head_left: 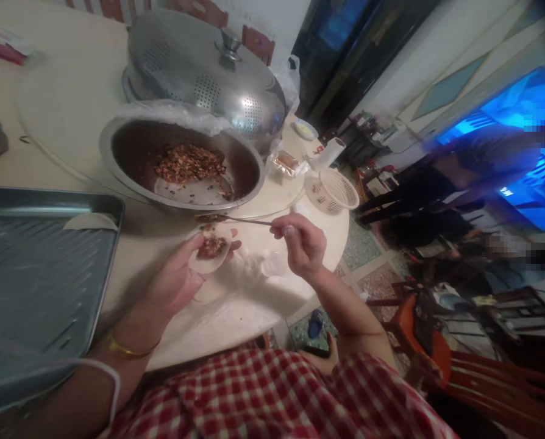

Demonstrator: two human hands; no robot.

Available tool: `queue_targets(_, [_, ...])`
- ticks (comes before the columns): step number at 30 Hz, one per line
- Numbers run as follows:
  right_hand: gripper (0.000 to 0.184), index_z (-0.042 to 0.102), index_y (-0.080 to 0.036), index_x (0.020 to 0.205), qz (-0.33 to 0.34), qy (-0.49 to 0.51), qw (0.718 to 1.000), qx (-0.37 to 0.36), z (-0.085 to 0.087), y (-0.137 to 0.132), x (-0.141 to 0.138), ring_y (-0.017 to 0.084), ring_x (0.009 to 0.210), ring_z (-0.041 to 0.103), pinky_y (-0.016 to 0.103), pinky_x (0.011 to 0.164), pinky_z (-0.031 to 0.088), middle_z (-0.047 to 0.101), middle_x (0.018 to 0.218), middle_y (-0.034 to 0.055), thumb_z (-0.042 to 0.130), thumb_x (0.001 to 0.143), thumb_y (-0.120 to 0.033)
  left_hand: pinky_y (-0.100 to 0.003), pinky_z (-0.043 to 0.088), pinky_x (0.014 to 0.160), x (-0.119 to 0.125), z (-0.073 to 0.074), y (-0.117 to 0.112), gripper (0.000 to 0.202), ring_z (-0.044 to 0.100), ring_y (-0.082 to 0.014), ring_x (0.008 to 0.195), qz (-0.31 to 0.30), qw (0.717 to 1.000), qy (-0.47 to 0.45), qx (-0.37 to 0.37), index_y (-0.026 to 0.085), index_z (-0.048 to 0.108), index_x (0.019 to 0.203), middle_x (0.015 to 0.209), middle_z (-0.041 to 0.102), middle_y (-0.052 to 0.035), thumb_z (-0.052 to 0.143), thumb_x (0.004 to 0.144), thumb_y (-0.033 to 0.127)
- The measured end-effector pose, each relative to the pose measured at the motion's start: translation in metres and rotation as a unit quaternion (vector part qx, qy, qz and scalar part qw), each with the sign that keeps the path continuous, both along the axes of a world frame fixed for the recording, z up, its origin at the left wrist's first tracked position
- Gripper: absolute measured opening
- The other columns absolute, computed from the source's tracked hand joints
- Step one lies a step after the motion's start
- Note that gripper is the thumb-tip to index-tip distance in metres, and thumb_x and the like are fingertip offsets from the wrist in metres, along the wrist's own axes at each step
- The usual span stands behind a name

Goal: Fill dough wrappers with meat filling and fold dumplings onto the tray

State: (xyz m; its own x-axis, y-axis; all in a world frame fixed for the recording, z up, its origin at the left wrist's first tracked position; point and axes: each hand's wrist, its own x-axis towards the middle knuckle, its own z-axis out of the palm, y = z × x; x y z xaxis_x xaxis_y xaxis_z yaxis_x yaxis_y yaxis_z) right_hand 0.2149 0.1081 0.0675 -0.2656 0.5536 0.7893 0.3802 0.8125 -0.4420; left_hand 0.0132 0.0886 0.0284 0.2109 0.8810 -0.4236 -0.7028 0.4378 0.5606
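My left hand (pixel 176 277) lies palm up over the table and cups a round dumpling wrapper (pixel 211 251) with a lump of minced filling on it. My right hand (pixel 300 241) pinches the handle of a thin metal spoon (pixel 229 218), whose tip hovers just above the wrapper. Right behind it stands a steel bowl (pixel 121 143) holding more of the reddish minced filling (pixel 190 163). A gold bangle sits on my left wrist.
A metal tray (pixel 39 274) at the left holds one folded dumpling (pixel 90 221). A perforated steel lid (pixel 203 73) covers a pot behind the bowl. A small plastic basket (pixel 339 189), a white roll and small packets sit near the table's far edge. Chairs and seated people are at the right.
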Motion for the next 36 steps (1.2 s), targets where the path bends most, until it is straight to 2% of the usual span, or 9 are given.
queue_targets(5, [0.021,0.068,-0.022,0.099,0.017,-0.007,1.0,-0.003,-0.001,-0.003,0.002,0.01,0.061,0.064,0.023,0.055,0.054,0.07,0.074,0.0007,0.049,0.104,-0.026,-0.034,0.06,0.094,-0.004,-0.001,0.002,0.036,0.076,-0.0217,0.095,0.007,0.999,-0.046,-0.019,0.013,0.075,0.098,0.102,0.08,-0.0096,0.04,0.098,0.024])
queue_targets(9, [0.019,0.069,-0.023,0.1,0.029,0.011,0.999,-0.036,0.0,-0.007,0.005,0.009,0.06,0.063,0.02,0.053,0.053,0.069,0.073,-0.0003,0.051,0.103,-0.025,-0.038,0.058,0.099,-0.006,-0.007,0.003,0.035,0.076,-0.0241,0.099,0.016,0.998,-0.064,-0.006,0.013,0.073,0.106,0.106,0.08,-0.0107,0.042,0.097,0.025])
queue_targets(13, [0.018,0.069,-0.023,0.1,0.021,0.055,0.997,-0.045,-0.001,-0.004,0.004,0.009,0.062,0.064,0.02,0.054,0.054,0.068,0.075,-0.0004,0.052,0.103,-0.026,-0.039,0.056,0.103,-0.007,-0.011,0.003,0.034,0.074,-0.0243,0.104,-0.007,0.998,-0.067,0.005,0.012,0.073,0.106,0.112,0.078,-0.0118,0.044,0.096,0.027])
queue_targets(17, [0.018,0.07,-0.022,0.099,0.022,0.039,0.999,-0.028,-0.002,0.001,-0.001,0.009,0.062,0.064,0.02,0.057,0.055,0.069,0.073,-0.0006,0.052,0.103,-0.026,-0.039,0.056,0.104,-0.005,-0.008,0.002,0.032,0.075,-0.0232,0.1,-0.009,0.998,-0.06,0.002,0.013,0.073,0.106,0.109,0.079,-0.0094,0.045,0.096,0.025])
queue_targets(21, [0.019,0.07,-0.021,0.098,0.028,0.032,0.999,-0.034,-0.001,0.002,-0.002,0.009,0.061,0.064,0.02,0.057,0.055,0.069,0.072,-0.0005,0.052,0.103,-0.027,-0.037,0.058,0.099,-0.004,-0.004,0.003,0.037,0.075,-0.0231,0.098,0.008,0.998,-0.055,-0.014,0.01,0.073,0.104,0.106,0.079,-0.0107,0.04,0.098,0.025])
queue_targets(27, [0.021,0.069,-0.022,0.096,0.034,0.025,0.996,-0.073,0.0,-0.004,0.006,0.009,0.059,0.064,0.021,0.052,0.054,0.069,0.072,-0.0002,0.051,0.103,-0.03,-0.042,0.057,0.1,-0.007,-0.011,0.004,0.038,0.075,-0.0263,0.1,0.01,0.997,-0.069,0.011,0.014,0.072,0.108,0.106,0.079,-0.0114,0.041,0.098,0.033])
queue_targets(32, [0.017,0.071,-0.024,0.099,0.058,0.079,0.991,-0.092,-0.001,-0.006,0.01,0.009,0.063,0.065,0.021,0.056,0.055,0.069,0.075,-0.0003,0.054,0.102,-0.027,-0.038,0.059,0.095,-0.005,-0.005,0.006,0.039,0.076,-0.0258,0.097,0.017,0.997,-0.073,-0.028,0.012,0.07,0.11,0.102,0.079,-0.0134,0.037,0.099,0.031])
queue_targets(36, [0.018,0.071,-0.025,0.1,0.07,0.107,0.986,-0.104,0.001,-0.01,0.01,0.009,0.064,0.066,0.019,0.052,0.055,0.068,0.074,-0.0006,0.054,0.102,-0.027,-0.035,0.061,0.09,-0.003,0.001,0.007,0.039,0.076,-0.0253,0.095,0.03,0.994,-0.077,-0.064,0.01,0.069,0.111,0.097,0.079,-0.0133,0.034,0.1,0.024])
